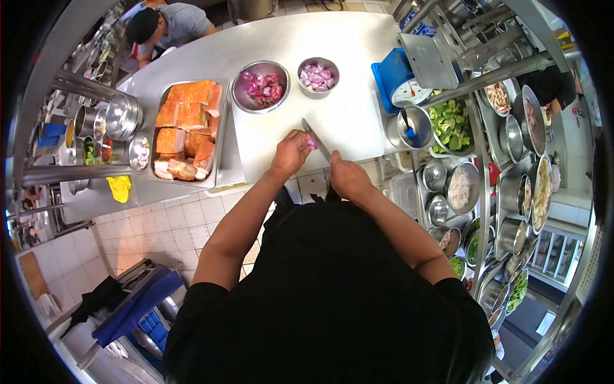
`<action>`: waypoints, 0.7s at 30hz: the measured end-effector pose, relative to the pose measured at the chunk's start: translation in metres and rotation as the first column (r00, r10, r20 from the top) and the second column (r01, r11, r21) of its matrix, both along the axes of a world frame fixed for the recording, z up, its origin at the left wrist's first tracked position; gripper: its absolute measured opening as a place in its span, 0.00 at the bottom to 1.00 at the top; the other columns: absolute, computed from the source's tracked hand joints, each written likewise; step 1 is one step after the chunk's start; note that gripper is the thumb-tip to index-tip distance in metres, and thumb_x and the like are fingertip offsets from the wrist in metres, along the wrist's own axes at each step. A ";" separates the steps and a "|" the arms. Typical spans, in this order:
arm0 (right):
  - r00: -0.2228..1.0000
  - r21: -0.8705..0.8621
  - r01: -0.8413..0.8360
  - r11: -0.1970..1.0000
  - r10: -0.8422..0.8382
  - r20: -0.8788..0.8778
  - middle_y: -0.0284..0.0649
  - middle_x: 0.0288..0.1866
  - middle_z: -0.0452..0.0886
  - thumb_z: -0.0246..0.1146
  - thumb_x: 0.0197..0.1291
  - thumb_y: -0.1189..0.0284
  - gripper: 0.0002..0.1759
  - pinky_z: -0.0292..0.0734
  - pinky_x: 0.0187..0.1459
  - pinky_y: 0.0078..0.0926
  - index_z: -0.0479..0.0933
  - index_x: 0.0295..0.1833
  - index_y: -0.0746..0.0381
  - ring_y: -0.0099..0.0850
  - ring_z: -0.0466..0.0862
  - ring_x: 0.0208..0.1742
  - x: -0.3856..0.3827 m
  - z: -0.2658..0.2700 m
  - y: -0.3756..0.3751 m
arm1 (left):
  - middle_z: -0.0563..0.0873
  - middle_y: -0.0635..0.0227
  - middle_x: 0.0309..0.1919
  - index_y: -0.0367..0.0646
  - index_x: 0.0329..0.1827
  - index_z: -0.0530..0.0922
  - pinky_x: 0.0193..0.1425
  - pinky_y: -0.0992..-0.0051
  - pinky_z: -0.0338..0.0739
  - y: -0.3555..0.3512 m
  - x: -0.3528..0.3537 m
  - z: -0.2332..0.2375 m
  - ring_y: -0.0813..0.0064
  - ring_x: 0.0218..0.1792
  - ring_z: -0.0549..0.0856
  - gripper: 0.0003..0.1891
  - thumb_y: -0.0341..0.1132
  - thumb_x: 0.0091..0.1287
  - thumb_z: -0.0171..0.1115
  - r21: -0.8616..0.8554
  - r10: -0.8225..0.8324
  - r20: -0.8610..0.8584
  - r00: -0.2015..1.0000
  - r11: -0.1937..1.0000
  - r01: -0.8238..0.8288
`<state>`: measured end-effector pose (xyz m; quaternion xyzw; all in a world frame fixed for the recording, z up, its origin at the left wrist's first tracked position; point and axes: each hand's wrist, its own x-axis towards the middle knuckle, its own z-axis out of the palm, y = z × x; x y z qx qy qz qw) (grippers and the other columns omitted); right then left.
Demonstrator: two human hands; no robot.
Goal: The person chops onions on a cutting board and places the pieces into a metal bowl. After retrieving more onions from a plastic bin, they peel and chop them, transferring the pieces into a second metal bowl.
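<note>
My right hand (346,175) is closed around the handle of a kitchen knife (315,138), its blade pointing away and to the left. Against the blade's left side, my left hand (292,152) pinches a small purple shallot (311,144) near the front edge of the white cutting board (345,131). Beyond my hands, a metal bowl (318,94) of pale purple shallot pieces stands on the board. Left of it is a larger metal bowl (243,105) with dark red-purple pieces and skins.
A metal tray (217,137) of browned pork blocks lies to the left. On the right stand a blue scale (384,80), a metal pot (419,120) and a tub of cut greens (451,121), beside racks of filled bowls. Another person (173,25) leans at the table's far left.
</note>
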<state>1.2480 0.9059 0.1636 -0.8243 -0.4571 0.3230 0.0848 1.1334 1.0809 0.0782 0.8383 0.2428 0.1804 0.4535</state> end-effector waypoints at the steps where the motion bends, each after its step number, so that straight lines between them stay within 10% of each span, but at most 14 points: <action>1: 1.000 -0.003 -0.001 1.000 0.001 0.000 0.65 0.42 0.88 0.60 0.73 0.72 0.16 0.81 0.55 0.62 0.66 0.57 0.70 0.65 0.89 0.50 0.000 -0.006 0.000 | 0.89 0.57 0.48 0.37 0.52 0.84 0.54 0.66 0.90 0.000 0.000 -0.001 0.58 0.47 0.93 0.15 0.24 0.64 0.78 0.004 -0.008 0.009 1.000 1.000 0.008; 21: 0.999 0.236 0.053 0.970 -0.049 -0.025 0.68 0.36 0.87 0.52 0.72 0.78 0.11 0.83 0.48 0.63 0.66 0.55 0.72 0.66 0.89 0.42 -0.001 -0.062 0.026 | 0.88 0.59 0.47 0.42 0.53 0.85 0.53 0.61 0.87 0.006 -0.002 -0.002 0.54 0.47 0.90 0.16 0.26 0.64 0.77 0.151 -0.080 0.035 0.996 0.986 0.074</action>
